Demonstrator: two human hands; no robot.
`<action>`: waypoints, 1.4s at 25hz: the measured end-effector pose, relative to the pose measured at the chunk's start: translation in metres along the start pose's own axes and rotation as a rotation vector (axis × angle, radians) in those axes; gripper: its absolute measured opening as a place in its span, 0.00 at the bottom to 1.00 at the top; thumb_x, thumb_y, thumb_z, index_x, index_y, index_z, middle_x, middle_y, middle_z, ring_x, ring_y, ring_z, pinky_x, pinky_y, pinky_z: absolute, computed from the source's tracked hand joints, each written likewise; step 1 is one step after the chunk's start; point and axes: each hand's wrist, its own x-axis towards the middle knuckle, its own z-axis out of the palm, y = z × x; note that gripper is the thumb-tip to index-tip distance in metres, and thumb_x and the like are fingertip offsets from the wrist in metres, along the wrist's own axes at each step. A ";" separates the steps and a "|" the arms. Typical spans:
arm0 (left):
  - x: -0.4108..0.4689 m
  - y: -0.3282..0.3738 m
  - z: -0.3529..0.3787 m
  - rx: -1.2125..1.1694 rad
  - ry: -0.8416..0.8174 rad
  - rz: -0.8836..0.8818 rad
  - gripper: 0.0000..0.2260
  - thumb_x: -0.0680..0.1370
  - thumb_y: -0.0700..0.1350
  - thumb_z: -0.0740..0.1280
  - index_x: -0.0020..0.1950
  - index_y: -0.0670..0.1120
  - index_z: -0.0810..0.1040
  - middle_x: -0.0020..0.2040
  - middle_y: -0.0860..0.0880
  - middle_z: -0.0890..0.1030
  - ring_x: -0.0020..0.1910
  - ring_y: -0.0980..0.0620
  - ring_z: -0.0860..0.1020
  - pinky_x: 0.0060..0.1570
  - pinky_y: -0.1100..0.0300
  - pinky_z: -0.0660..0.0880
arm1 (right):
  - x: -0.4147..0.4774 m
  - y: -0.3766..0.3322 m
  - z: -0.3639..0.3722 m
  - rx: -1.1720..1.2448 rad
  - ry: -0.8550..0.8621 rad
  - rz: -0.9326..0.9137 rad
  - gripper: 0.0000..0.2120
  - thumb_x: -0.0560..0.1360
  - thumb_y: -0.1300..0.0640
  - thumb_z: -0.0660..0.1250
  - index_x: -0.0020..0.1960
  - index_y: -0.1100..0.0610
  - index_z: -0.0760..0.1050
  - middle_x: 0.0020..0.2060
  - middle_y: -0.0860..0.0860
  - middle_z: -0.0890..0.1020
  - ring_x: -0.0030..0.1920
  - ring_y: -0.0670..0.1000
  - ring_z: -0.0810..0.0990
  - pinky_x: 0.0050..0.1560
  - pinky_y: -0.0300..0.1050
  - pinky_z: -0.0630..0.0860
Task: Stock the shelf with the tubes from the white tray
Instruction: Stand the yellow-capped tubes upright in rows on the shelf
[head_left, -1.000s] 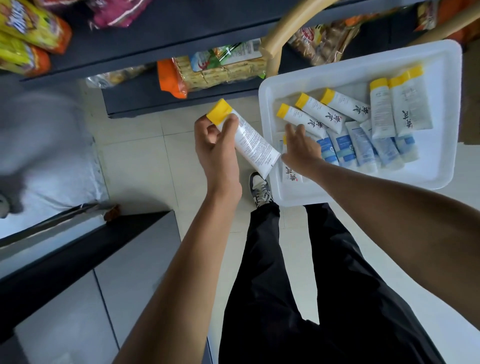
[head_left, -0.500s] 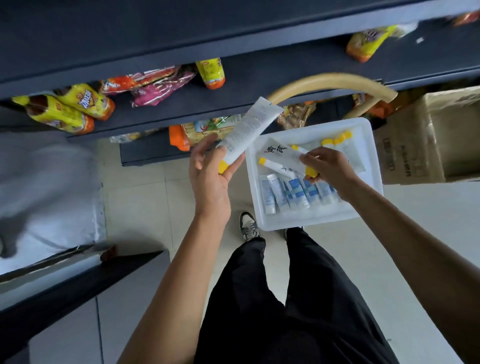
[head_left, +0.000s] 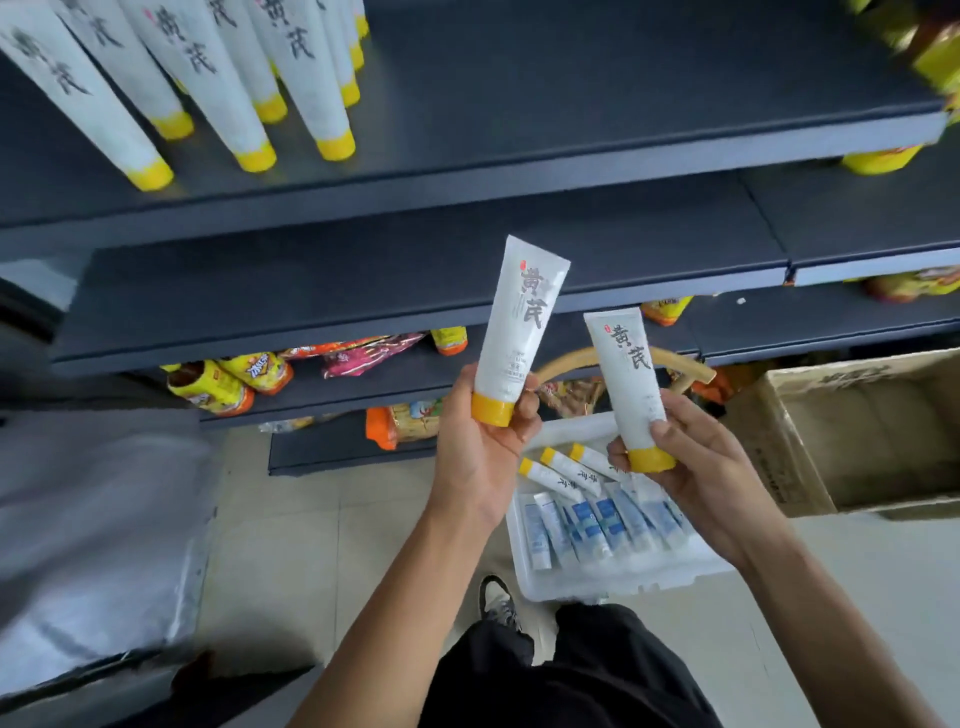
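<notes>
Two raised hands, each gripping a tube.

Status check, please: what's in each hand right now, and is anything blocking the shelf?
Left hand and right hand each grip a white yellow-capped tube, cap down. More tubes in white plastic tray. Dark shelf open beside the standing tubes.

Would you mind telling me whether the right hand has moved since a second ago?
Yes. The right hand has lifted out of the white tray and now holds a yellow-capped tube upright above it, beside the left hand.
</notes>
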 end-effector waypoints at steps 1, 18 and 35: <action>-0.002 0.004 0.007 0.010 -0.040 0.008 0.19 0.85 0.54 0.57 0.56 0.42 0.83 0.39 0.44 0.78 0.30 0.54 0.70 0.35 0.62 0.69 | -0.004 -0.012 0.005 0.013 -0.002 -0.039 0.19 0.78 0.62 0.62 0.68 0.60 0.74 0.52 0.59 0.83 0.47 0.58 0.85 0.55 0.55 0.83; 0.035 0.054 0.103 0.551 -0.071 0.480 0.18 0.78 0.51 0.67 0.66 0.52 0.80 0.57 0.54 0.85 0.49 0.57 0.77 0.45 0.63 0.71 | 0.070 -0.155 0.036 -0.168 -0.134 -0.478 0.22 0.74 0.56 0.70 0.67 0.49 0.72 0.58 0.51 0.83 0.59 0.52 0.81 0.57 0.49 0.78; 0.276 0.191 0.172 1.166 0.323 0.787 0.12 0.78 0.36 0.63 0.61 0.41 0.69 0.61 0.44 0.76 0.62 0.45 0.72 0.52 0.52 0.77 | 0.180 -0.204 0.061 -0.243 0.007 -0.573 0.21 0.72 0.59 0.71 0.64 0.49 0.75 0.50 0.51 0.84 0.49 0.51 0.82 0.47 0.47 0.81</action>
